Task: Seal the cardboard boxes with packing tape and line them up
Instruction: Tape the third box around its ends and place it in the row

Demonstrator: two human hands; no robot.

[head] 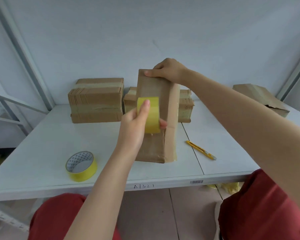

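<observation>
Two grips: left hand [135, 125] holds yellow tape roll [153, 116]; right hand [166, 71] pinches brown cardboard box [152, 90] at its twelve-o'clock end.
Box: seemingly light, stiff.

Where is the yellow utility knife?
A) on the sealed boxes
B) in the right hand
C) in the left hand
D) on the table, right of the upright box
D: the utility knife lies on the table right of the upright box; left hand holds a tape roll, right hand the box.
</observation>
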